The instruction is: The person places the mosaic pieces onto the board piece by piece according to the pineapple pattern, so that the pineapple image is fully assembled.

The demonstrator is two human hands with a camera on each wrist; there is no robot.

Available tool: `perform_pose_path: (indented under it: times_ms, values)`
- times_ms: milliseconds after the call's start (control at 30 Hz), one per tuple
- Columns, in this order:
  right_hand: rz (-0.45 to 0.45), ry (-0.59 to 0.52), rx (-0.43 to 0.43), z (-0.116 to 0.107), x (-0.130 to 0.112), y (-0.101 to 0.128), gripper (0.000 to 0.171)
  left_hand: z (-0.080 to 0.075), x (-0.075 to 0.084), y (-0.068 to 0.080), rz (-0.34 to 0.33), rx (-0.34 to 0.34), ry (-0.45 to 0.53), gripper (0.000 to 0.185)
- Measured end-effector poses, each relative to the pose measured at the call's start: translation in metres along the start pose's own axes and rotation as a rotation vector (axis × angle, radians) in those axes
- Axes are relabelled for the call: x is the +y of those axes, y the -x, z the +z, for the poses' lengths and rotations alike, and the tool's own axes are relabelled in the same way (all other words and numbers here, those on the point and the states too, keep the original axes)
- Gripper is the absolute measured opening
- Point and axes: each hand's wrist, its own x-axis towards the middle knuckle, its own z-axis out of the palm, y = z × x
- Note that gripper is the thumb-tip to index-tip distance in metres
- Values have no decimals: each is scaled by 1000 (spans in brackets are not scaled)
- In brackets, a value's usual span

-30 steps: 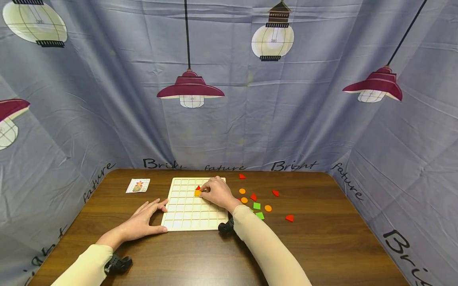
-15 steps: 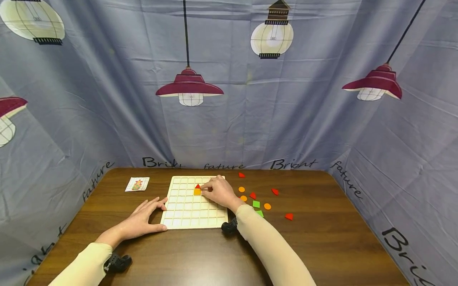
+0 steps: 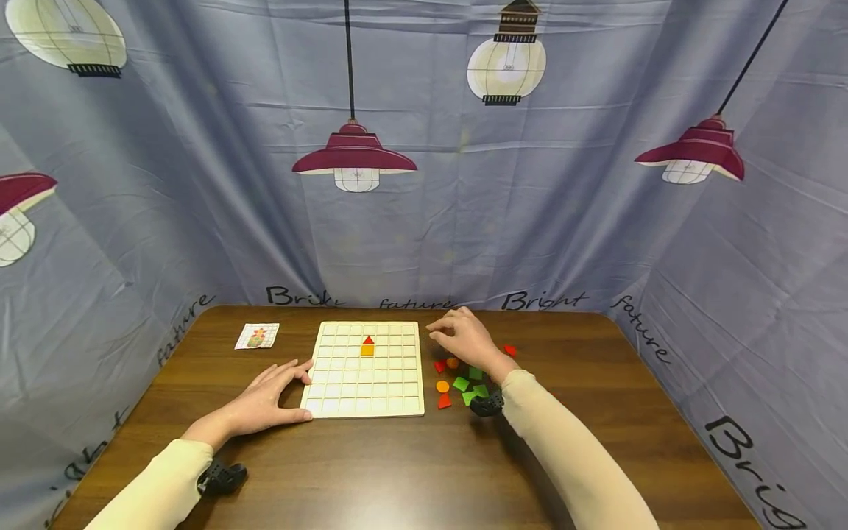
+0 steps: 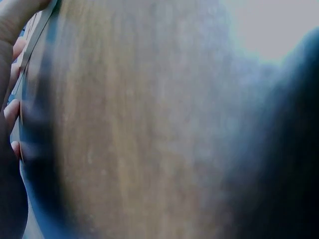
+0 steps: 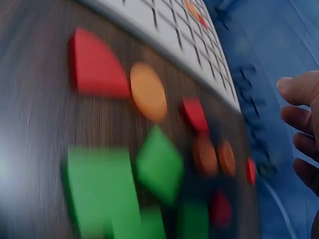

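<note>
Nearest me, my left hand (image 3: 265,401) lies flat with straight fingers against the near left edge of the wooden grid board (image 3: 331,401). Farther out, an orange square (image 3: 367,350) topped by a red triangle (image 3: 368,340) sits in the board's cells. My right hand (image 3: 467,340) hovers beyond the loose coloured pieces (image 3: 460,383), fingers loosely curled, holding nothing.

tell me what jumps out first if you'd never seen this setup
A pale wooden grid board lies mid-table with just a red triangle atop an orange square in its cells. Right of it, the right hand hovers over a scatter of red, orange and green pieces, while the left hand rests against the board's near left corner.
</note>
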Motion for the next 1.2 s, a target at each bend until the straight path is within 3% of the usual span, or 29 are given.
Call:
perform_pose_path:
  times_ms: [267, 567, 800, 1200]
  values:
    - [58, 41, 56, -43, 52, 39, 26, -1, -4, 1, -21, 22, -79, 52]
    - [145, 117, 50, -63, 101, 79, 31, 2, -6, 4, -31, 14, -41, 51]
    - [208, 108, -9, -61, 113, 91, 35, 0, -4, 2, -25, 0, -11, 52]
    - [220, 111, 25, -55, 119, 89, 26, 2, -4, -2, 20, 31, -14, 50]
